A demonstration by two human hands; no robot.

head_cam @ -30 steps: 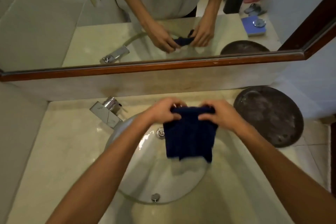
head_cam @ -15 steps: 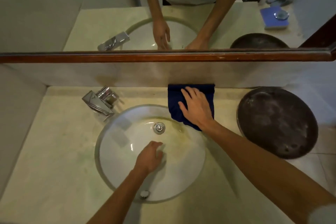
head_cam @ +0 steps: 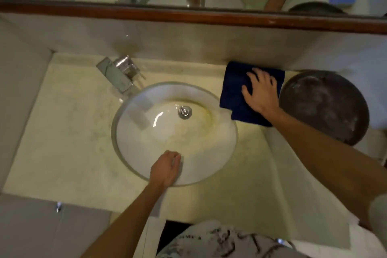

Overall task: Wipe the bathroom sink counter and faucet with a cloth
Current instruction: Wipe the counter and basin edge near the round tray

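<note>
The right hand (head_cam: 260,92) lies flat, fingers spread, pressing the blue cloth (head_cam: 234,92) onto the counter (head_cam: 69,132) behind the sink (head_cam: 209,153), beside the dark dish (head_cam: 326,107). The left hand (head_cam: 165,170), loosely curled and holding nothing, rests at the sink's near rim.

Right hand (head_cam: 260,92) flat on blue cloth (head_cam: 234,90), counter (head_cam: 62,132) at 2 o'clock of basin (head_cam: 146,153) (left hand (head_cam: 165,170) at 6, loosely curled).

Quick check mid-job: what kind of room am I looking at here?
Most likely a home bathroom vanity. A round white basin is set into a pale stone counter, a chrome faucet stands at its back left, and a wood-framed mirror hangs above.
</note>
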